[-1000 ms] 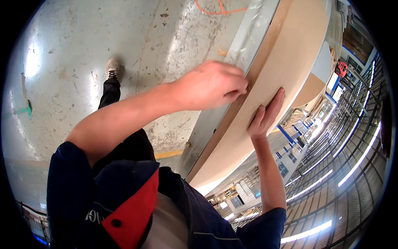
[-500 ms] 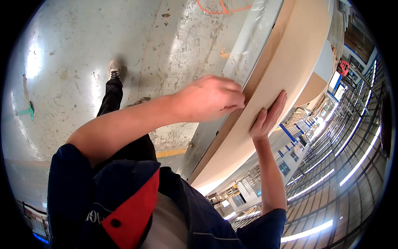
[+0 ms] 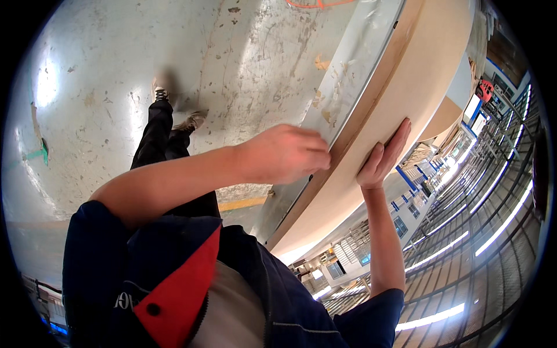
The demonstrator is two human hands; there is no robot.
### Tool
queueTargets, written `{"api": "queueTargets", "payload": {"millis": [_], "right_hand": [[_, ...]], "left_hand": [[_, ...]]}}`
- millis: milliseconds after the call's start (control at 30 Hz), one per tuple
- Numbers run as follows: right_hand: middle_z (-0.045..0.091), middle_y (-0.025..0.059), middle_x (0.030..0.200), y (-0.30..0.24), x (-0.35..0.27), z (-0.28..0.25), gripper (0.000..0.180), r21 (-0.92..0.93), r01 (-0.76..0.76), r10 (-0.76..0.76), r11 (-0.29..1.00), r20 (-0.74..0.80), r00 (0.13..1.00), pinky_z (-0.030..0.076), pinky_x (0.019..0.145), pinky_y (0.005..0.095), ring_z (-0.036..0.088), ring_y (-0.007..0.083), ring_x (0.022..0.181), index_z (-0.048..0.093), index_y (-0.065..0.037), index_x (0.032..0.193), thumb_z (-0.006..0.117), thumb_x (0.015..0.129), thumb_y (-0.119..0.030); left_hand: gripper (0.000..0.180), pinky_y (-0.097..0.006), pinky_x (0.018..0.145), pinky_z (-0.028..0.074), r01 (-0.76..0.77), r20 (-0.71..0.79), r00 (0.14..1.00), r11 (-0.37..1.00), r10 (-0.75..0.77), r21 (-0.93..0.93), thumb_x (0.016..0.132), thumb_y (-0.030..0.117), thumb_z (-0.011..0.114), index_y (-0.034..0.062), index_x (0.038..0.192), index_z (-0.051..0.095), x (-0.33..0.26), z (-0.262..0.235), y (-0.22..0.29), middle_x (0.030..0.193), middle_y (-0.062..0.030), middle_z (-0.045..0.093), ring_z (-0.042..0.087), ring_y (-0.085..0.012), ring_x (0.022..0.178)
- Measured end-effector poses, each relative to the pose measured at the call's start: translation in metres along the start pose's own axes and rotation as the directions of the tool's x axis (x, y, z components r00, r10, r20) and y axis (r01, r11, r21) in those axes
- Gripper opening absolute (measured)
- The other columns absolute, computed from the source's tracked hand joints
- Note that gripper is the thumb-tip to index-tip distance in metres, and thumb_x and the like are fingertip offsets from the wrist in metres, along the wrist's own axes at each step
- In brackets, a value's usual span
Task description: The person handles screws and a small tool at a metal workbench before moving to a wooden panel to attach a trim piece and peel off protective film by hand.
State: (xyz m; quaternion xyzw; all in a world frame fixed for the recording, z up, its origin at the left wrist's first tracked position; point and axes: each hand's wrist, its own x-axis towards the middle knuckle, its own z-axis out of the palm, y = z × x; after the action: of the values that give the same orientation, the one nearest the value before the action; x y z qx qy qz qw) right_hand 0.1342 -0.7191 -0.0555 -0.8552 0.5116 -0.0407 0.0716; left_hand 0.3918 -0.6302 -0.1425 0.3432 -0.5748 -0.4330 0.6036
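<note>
A long, pale wooden board point(image 3: 400, 87) with a brown side edge point(image 3: 354, 130) runs from the upper right down toward my body. My right hand point(image 3: 384, 155) lies flat on its pale face, fingers stretched toward the far end and thumb apart. At the brown edge is my left hand point(image 3: 284, 153), its fingers curled and slightly blurred. Its fingertips are close to that edge or touching it; I cannot tell which. Whatever they may pinch is hidden.
A grey, glossy surface point(image 3: 351, 72) runs alongside the board's brown edge. The scuffed floor point(image 3: 232, 75) spreads to the left, with an orange cord point(image 3: 319, 4) at the top. My shoes point(image 3: 190, 120) stand on it. Racks and ceiling lights point(image 3: 441, 316) fill the right background.
My left hand has shifted a little back along the brown edge, toward my body. The right hand stays flat on the board. The view has shifted slightly, and my second shoe shows more.
</note>
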Motion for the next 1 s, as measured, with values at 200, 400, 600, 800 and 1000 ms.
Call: {"api": "queueTargets", "payload": {"millis": [200,400,600,800,1000], "right_hand": [[0.032,0.0338,0.168,0.001,0.001,0.002,0.08,0.02,0.002,-0.002,1.0,-0.006,1.0,0.019,0.13,0.0587,0.028,0.0526,0.157,0.027,0.014,0.163,0.039,0.108,-0.044],[0.032,0.0335,0.168,-0.006,0.004,0.002,0.08,0.02,0.021,-0.021,1.0,-0.007,1.0,0.019,0.13,0.0585,0.028,0.0521,0.157,0.028,0.013,0.163,0.039,0.108,-0.044],[0.032,0.0334,0.168,0.002,-0.001,-0.002,0.079,0.005,0.045,-0.045,0.999,-0.022,0.999,0.019,0.13,0.0583,0.028,0.0512,0.157,0.028,0.013,0.163,0.04,0.108,-0.043],[0.033,0.032,0.169,0.003,0.001,0.003,0.078,0.028,0.048,-0.047,0.998,-0.029,0.998,0.019,0.13,0.0581,0.029,0.051,0.157,0.029,0.012,0.164,0.042,0.108,-0.041],[0.033,0.031,0.169,0.004,-0.002,0.002,0.076,0.034,0.046,-0.045,0.998,-0.042,0.998,0.019,0.13,0.0575,0.029,0.0506,0.157,0.029,0.011,0.164,0.042,0.109,-0.04]], "left_hand": [[0.013,-0.037,0.069,0.059,0.109,-0.265,0.961,0.989,-0.078,0.104,0.082,0.001,0.082,0.0025,0.092,0.073,0.068,-0.016,-0.022,0.091,-0.0083,0.069,0.07,-0.0275,0.081],[0.013,-0.036,0.067,0.059,0.014,-0.164,0.986,0.996,0.002,0.093,0.082,0.0,0.082,0.0027,0.092,0.074,0.003,0.013,0.001,0.089,-0.0093,0.067,0.07,-0.0248,0.08],[0.012,-0.037,0.067,0.059,0.072,-0.263,0.964,0.993,-0.046,0.091,0.084,0.001,0.079,0.0054,0.095,0.076,0.026,-0.007,-0.002,0.087,-0.009,0.069,0.071,-0.0252,0.08],[0.008,-0.039,0.068,0.059,0.075,-0.29,0.957,0.974,-0.011,0.212,0.086,0.002,0.076,0.0043,0.094,0.074,0.063,-0.008,-0.018,0.088,-0.0096,0.069,0.071,-0.0273,0.082],[0.014,-0.038,0.064,0.06,0.014,-0.118,0.993,0.995,-0.002,0.096,0.086,0.003,0.078,0.0093,0.099,0.077,-0.036,0.025,0.011,0.088,-0.0063,0.067,0.07,-0.0273,0.076]]}}
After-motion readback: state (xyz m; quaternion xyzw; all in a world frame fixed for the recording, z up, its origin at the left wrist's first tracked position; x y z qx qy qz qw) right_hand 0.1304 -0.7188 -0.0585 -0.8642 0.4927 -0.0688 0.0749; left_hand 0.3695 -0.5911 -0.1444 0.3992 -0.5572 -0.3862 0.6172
